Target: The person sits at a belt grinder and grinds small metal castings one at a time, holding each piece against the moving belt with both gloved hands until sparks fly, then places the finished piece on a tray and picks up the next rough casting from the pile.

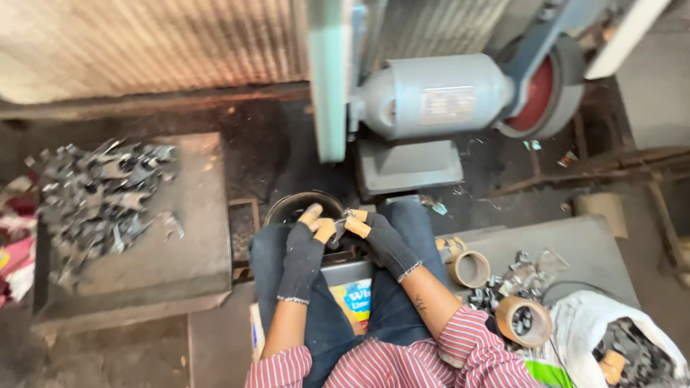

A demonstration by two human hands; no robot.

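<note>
Left hand: gloved fingers pinch small metal piece; right hand: steadies same piece, over knees, facing belt grinder; supply: scrap pile on left table.

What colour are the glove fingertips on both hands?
Tan-orange tips on dark grey gloves, on the left hand and the right hand; head view.

Grinder motor and dark bucket close ahead of hands.

Both gloved hands meet over the lap, left hand and right hand fingertips pinched together, taped fingers bent, bare forearms angled inward from striped sleeves, knees apart.
</note>
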